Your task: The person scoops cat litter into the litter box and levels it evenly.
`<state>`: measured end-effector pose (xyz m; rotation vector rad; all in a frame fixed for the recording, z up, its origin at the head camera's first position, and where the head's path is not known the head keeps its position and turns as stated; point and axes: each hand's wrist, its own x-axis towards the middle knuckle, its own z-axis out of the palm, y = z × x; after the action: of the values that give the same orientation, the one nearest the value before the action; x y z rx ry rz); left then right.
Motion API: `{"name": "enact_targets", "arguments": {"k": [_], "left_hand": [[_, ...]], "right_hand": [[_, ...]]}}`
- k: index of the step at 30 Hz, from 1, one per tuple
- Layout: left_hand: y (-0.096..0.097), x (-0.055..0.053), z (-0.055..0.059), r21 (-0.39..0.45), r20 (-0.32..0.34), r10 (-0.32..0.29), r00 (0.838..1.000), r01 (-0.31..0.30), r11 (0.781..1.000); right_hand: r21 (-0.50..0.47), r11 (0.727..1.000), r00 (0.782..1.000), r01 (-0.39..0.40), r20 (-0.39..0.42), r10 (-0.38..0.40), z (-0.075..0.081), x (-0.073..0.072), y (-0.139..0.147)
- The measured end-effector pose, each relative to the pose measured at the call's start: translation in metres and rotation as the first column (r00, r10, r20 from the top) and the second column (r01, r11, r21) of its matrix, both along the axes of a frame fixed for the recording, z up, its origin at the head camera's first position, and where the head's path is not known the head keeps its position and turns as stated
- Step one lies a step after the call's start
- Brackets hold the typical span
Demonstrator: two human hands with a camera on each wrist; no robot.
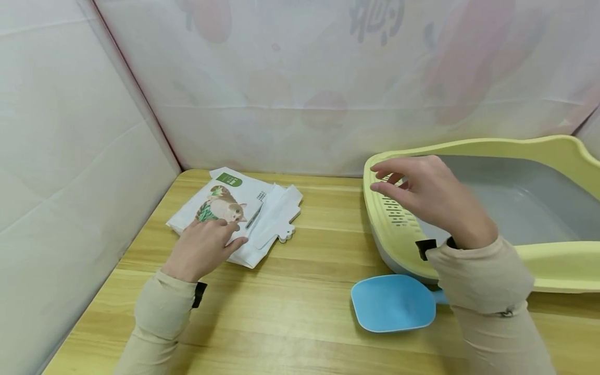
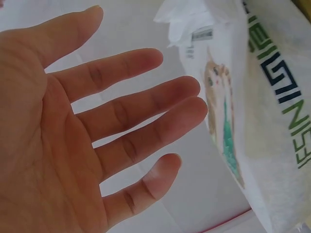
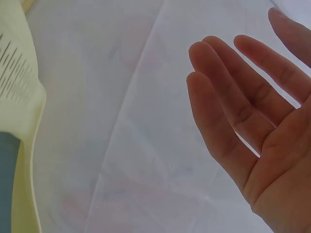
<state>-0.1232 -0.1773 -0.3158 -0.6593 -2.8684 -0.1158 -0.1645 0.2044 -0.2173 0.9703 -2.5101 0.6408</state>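
A white bag (image 1: pixel 253 195) printed with a cat and green leaves lies flattened at the table's left, its top folded over. My left hand (image 1: pixel 203 247) is over the bag's near edge, palm down. In the left wrist view that hand (image 2: pixel 131 131) has its fingers spread and nearly straight, holding nothing, with the bag (image 2: pixel 260 145) just beyond the fingertips. My right hand (image 1: pixel 424 192) is raised over the left end of a yellow and grey litter box (image 1: pixel 520 195). Its fingers are loosely bent and empty, as the right wrist view also shows.
A blue scoop (image 1: pixel 394 304) lies on the wooden table (image 1: pixel 290 323) in front of the litter box, its handle partly hidden by my right sleeve. A white scalloped piece (image 1: pixel 285 229) sticks out by the bag's folded end. Fabric walls (image 1: pixel 281 78) stand behind and at left.
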Motion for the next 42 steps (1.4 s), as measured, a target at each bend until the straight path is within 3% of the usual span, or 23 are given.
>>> {"name": "enact_targets", "arguments": {"k": [8, 13, 20, 42], "left_hand": [[0.003, -0.003, -0.004, -0.034, 0.01, -0.008, 1.0, 0.009, 0.999], [0.003, -0.005, -0.008, -0.042, -0.02, -0.025, 0.999, 0.024, 0.999], [0.004, -0.005, -0.013, -0.051, 0.008, -0.026, 1.0, 0.026, 0.998], [0.003, -0.004, -0.017, -0.071, -0.016, -0.031, 0.999, 0.03, 0.997]], "right_hand": [[0.007, 1.0, 0.999, 0.024, 0.048, -0.024, -0.002, -0.008, -0.001], [0.001, 1.0, 0.995, 0.003, 0.102, -0.003, -0.003, -0.011, -0.006], [0.044, 0.999, 0.984, 0.031, 0.173, -0.038, -0.001, -0.02, -0.016], [0.072, 0.997, 0.963, -0.021, 0.269, 0.001, -0.009, -0.037, -0.054]]}}
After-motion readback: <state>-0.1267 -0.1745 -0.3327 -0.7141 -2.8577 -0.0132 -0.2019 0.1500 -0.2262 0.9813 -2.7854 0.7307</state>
